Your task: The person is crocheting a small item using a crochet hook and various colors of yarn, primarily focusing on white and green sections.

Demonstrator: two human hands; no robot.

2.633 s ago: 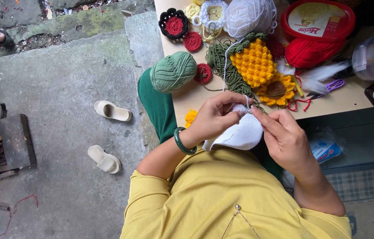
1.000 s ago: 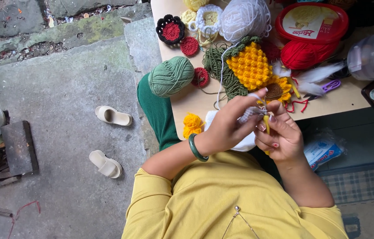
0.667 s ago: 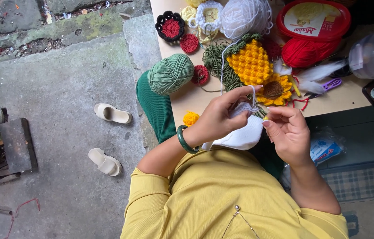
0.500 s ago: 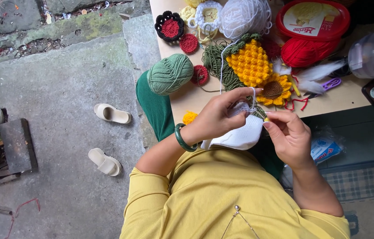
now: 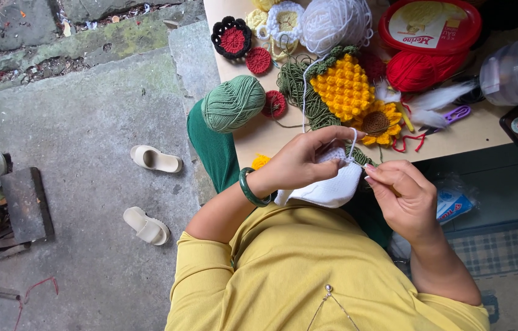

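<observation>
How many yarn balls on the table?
3: green yarn ball at the table's left edge, white yarn ball at top, red yarn ball right. More may be hidden.

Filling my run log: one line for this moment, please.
left hand: holds white crocheted piece | right hand: pinches thin hook at it | table: yarn

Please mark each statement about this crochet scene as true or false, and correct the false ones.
1. The left hand holds a white crochet piece. True.
2. The green yarn ball lies on the floor. False: it rests on the table, at its edge.
3. The person wears a green bangle on the left wrist. True.
4. The right hand holds the purple scissors. False: the scissors lie on the table, apart from both hands.
5. A pair of sandals lies on the concrete floor. True.
</observation>
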